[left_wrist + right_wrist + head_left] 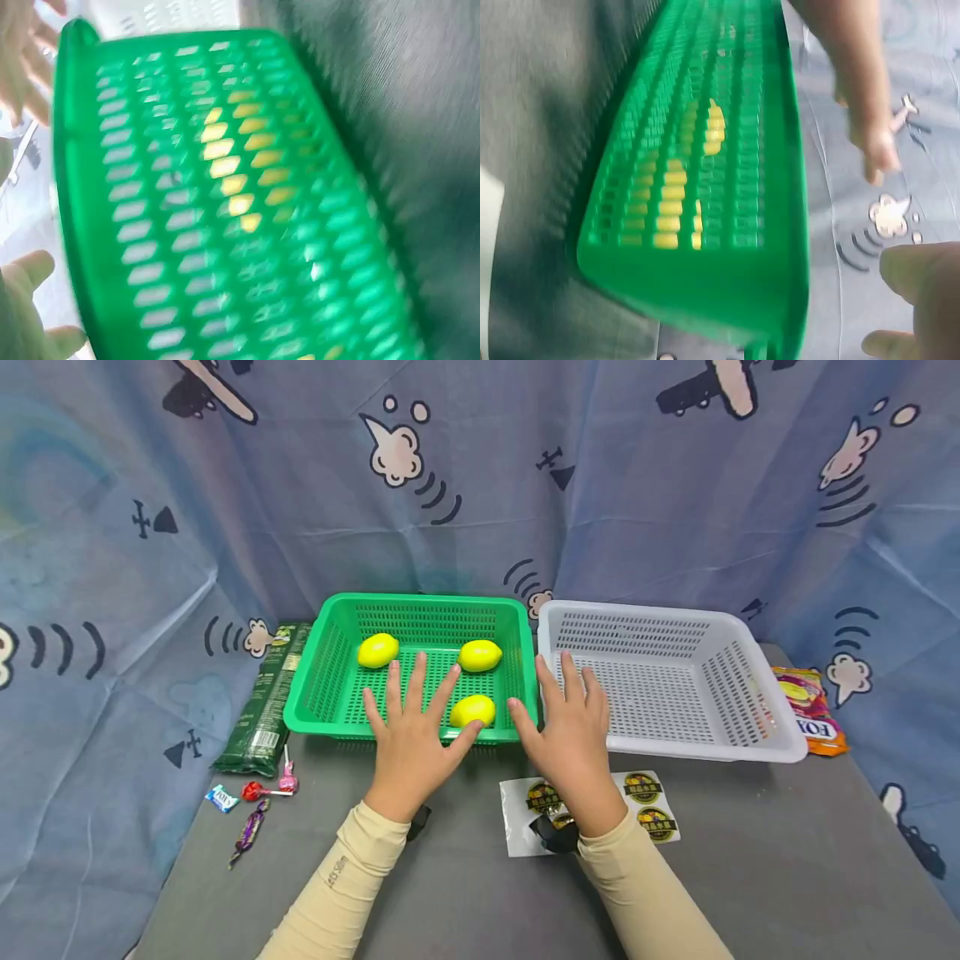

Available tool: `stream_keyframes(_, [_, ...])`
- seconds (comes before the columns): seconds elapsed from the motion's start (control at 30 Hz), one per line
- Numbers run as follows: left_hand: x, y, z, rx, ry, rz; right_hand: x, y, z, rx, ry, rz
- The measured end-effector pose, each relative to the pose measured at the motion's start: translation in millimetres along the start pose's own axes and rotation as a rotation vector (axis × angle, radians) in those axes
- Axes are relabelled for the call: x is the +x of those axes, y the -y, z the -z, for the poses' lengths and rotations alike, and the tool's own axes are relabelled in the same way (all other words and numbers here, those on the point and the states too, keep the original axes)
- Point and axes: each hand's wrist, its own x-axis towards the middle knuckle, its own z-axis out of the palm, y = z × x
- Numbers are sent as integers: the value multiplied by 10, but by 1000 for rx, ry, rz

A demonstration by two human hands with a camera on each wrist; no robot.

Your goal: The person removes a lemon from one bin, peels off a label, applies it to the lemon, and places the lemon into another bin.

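Note:
In the head view a green basket (345, 727) holds three yellow lemons, one at the back left (378, 650), one at the back right (480, 655) and one near the front (472, 711). My left hand (412, 743), fingers spread and straight, overlaps the basket's front rim and holds nothing. To its right my right hand (572, 743) is also spread, palm down, over the gap between the green basket and a white basket (705, 752). Both wrist views show the green basket's slotted side wall (187, 217), with yellow showing through, and fingers above its rim.
Left of the green basket lies a dark green packet (262, 710), with lollipops (253, 791) and wrapped candies (249, 832) in front. A sticker sheet (517, 827) lies under the right wrist. An orange snack bag (812, 710) is beside the white basket; a patterned curtain (480, 485) hangs behind.

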Motion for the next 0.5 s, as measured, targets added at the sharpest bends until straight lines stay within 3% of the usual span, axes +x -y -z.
stream_keyframes(0.17, [295,157,317,-18,27,21,-33,182,-107,-5,32,43])
stream_keyframes(0.27, [587,297,545,-25,109,52,-71,282,-170,-10,55,55])
stream_keyframes(0.37, [926,467,688,-30,273,108,-124,346,-225,-22,83,44])
stream_keyframes(0.5, [1336,768,644,-22,572,177,-187,399,-253,-13,113,14])
